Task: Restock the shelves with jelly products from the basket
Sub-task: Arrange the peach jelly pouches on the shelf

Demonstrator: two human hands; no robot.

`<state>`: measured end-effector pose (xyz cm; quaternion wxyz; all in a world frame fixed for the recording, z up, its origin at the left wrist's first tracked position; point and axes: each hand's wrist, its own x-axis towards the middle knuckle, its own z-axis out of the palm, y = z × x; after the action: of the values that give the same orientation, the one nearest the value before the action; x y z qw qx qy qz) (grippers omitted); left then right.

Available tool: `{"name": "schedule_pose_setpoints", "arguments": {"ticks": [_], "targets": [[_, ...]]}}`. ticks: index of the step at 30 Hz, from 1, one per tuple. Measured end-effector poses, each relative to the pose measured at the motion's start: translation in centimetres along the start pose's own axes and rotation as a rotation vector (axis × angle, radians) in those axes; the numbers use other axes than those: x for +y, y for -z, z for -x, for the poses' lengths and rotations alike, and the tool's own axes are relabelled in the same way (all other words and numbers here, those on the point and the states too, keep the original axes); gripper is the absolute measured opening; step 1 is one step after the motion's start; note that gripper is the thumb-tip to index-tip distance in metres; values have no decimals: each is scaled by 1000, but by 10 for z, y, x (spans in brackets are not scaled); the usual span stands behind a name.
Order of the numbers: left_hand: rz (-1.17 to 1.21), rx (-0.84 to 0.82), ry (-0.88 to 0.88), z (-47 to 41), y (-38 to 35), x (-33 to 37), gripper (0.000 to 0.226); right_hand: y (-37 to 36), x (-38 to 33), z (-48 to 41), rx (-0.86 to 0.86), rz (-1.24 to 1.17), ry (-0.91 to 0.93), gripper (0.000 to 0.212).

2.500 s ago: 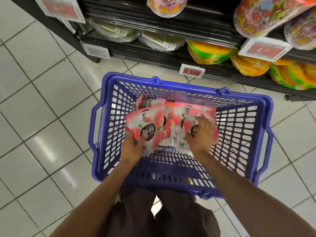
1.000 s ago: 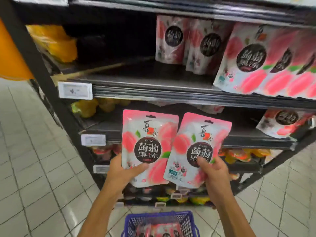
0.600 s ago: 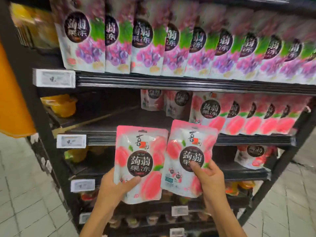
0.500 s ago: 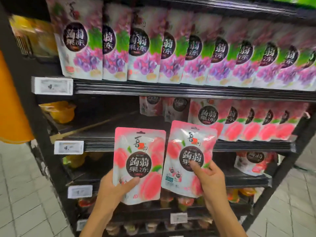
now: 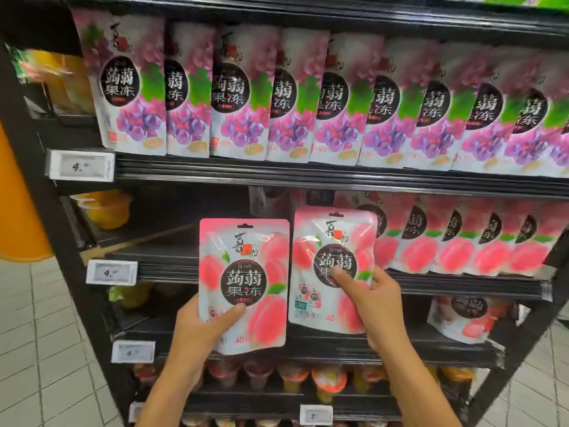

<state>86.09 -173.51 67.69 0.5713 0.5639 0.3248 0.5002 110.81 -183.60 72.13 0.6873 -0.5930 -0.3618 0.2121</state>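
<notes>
Pinching low at centre frame, the left grip (image 5: 197,329) is clamped on the left pouch (image 5: 246,272) and the right grip (image 5: 377,306) on the right pouch (image 5: 326,238), before the middle shelf (image 5: 167,261); both look light, floppy and slick, so hold the bottom edge.

Price tags (image 5: 111,272) are blurred; the left hand (image 5: 200,328) covers part of its peach pouch (image 5: 246,272).

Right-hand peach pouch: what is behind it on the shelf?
Behind the right-hand peach pouch, tops of shelved peach pouches peek above it. Their lower parts and the shelf edge there are covered.
</notes>
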Motion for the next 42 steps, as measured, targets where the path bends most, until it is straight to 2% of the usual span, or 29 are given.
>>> {"name": "schedule_pose_setpoints", "arguments": {"ticks": [6, 9, 14, 18, 21, 23, 27, 32, 42], "targets": [[-40, -50, 0, -14, 3, 10, 61, -21, -13, -24, 31, 16, 44, 49], [-33, -57, -2, -18, 8, 14, 65, -35, -21, -38, 54, 34, 84, 43], [-25, -65, -4, -22, 17, 16, 63, -55, -27, -54, 151, 72, 186, 53], [-37, -63, 12, -24, 21, 13, 63, -65, -18, -57, 148, 137, 203, 48], [-41, -61, 27, -24, 21, 10, 61, -63, -10, -53, 117, 162, 202, 62], [-44, -56, 35, -24, 20, 7, 61, -55, -8, -49, 73, 200, 218, 57], [-61, -27, 70, -25, 17, 1, 64, -35, -2, -42, -14, 278, 229, 35], [-61, -39, 74, -23, 11, -1, 64, -25, 0, -34, 40, 387, 235, 46], [-98, -50, 79, -23, 13, -1, 61, -44, 4, -42, 189, 462, 199, 44]]}}
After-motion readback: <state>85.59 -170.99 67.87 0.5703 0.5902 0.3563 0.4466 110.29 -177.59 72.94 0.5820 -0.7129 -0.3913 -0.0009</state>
